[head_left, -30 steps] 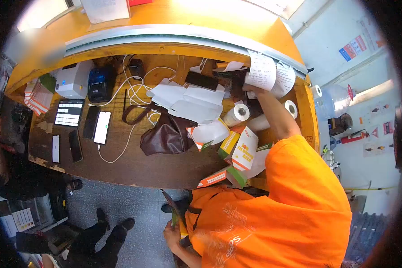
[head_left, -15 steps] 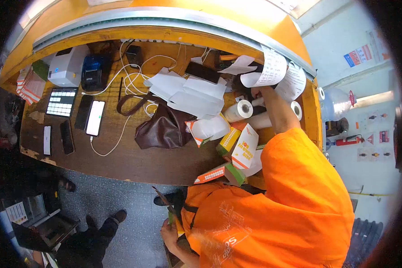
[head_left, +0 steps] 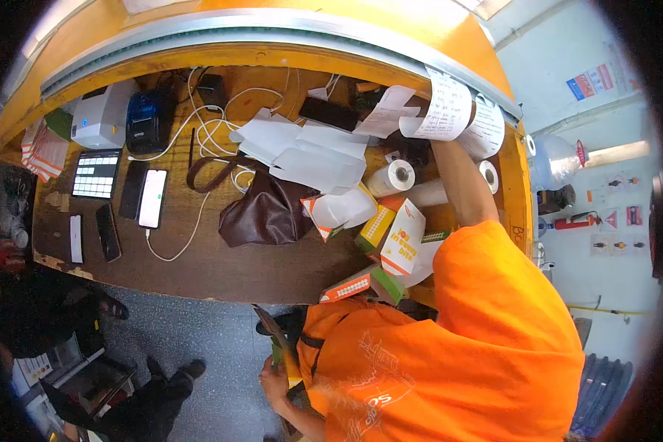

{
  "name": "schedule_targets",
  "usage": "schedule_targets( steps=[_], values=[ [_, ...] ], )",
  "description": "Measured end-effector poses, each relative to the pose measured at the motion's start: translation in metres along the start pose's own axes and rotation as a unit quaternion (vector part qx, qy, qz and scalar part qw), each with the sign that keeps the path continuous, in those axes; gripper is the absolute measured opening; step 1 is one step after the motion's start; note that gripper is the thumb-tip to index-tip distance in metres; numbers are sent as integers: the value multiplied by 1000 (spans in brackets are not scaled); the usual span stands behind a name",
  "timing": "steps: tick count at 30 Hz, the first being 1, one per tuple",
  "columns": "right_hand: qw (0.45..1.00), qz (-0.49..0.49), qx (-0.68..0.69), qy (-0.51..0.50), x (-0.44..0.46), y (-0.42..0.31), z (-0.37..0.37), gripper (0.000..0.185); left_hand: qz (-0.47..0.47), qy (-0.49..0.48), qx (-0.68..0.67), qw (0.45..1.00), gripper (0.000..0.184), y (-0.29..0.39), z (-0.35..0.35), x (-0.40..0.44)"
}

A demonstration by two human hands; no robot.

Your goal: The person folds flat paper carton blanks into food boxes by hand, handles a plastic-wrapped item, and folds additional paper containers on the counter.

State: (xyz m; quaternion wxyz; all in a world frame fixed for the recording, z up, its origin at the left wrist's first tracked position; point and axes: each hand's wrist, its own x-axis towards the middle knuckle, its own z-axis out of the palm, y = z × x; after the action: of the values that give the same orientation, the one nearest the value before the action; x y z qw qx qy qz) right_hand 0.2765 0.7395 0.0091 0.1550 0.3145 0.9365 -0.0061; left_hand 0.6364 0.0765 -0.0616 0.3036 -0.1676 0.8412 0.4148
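My left hand [head_left: 275, 381] is low beside the orange shirt, fingers wrapped round a folded cardboard carton [head_left: 278, 352] with green and yellow sides. My right forearm [head_left: 465, 184] reaches across the table's right end. Its hand is hidden behind hanging printed papers [head_left: 449, 110], so its fingers do not show. Close to that arm lie white rolls [head_left: 392, 178] and a dark object that I cannot make out. Just below the rolls, printed food cartons [head_left: 403, 239] in white, orange, yellow and green are piled at the table's front edge.
Loose white sheets [head_left: 313, 158], a dark red-brown leather bag [head_left: 269, 210] and white cables spread over the table [head_left: 191, 276]. Phones [head_left: 152, 199], a tablet [head_left: 96, 174] and a white printer [head_left: 103, 114] stand left. Another person's legs [head_left: 158, 394] are at lower left.
My right hand has moved deeper behind the hanging papers and is now out of sight. A loose sheet beside it has shifted. My left hand still holds the carton.
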Motion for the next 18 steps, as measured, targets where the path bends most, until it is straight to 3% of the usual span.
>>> schedule_targets(
  steps=[4, 11, 13, 16, 18],
  values=[
    [1000, 14, 10, 6, 0, 4, 3, 50, -42, -12, -36, 998, 33, 22, -3, -4],
    [999, 43, 24, 7, 0, 12, 22, 56, -12, 2, 2, 1000, 33, -9, 9, 8],
    [998, 59, 22, 4, 0, 11, 39, 58, -33, -5, 51, 998, 32, 3, 4, 8],
    [995, 100, 10, 13, 4, 11, 96, 60, -15, -11, 21, 1000, 30, 12, -3, 5],
    [991, 128, 5, 39, 10, 19, 133, 62, 5, 0, 3, 1000, 30, -13, 3, 11]
  ],
)
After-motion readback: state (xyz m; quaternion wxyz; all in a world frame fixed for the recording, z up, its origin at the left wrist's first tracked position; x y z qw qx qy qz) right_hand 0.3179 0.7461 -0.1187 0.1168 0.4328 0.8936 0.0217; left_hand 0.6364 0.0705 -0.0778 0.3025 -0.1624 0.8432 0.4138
